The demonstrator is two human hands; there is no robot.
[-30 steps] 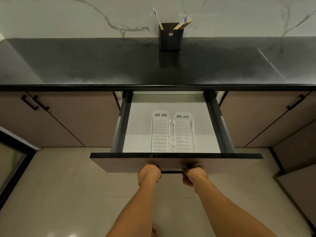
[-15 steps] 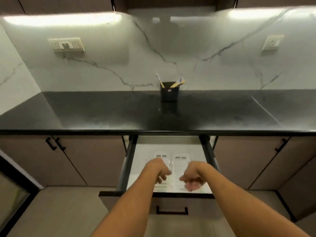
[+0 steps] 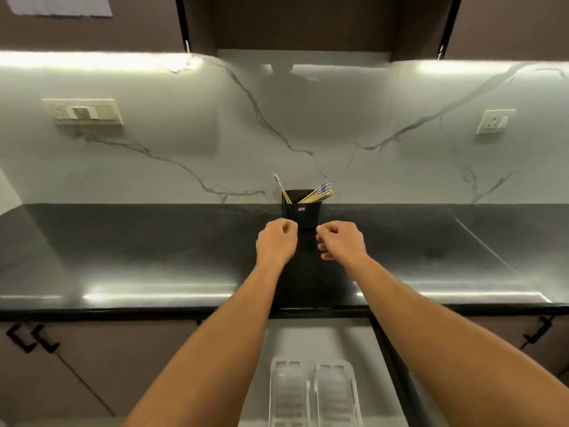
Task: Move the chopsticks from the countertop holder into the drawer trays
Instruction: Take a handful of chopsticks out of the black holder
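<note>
A black holder (image 3: 302, 212) stands at the back of the dark countertop against the marble wall. Several chopsticks (image 3: 318, 195) lean out of its right side, and one chopstick (image 3: 279, 185) leans left. My left hand (image 3: 276, 242) and my right hand (image 3: 341, 242) hover just in front of the holder, a little apart, fingers loosely curled, holding nothing. Below the counter edge the drawer (image 3: 311, 340) is open. Two white slotted trays lie side by side in it, the left tray (image 3: 284, 392) and the right tray (image 3: 335, 392), both without chopsticks.
The black countertop (image 3: 138, 257) stretches wide to both sides. Cabinet doors with black handles (image 3: 29, 337) flank the drawer. Wall sockets (image 3: 83, 111) sit on the backsplash, and upper cabinets hang overhead.
Both hands left the drawer handle, rose over the open drawer and reached forward above the counter to the holder. The view has tilted up.
</note>
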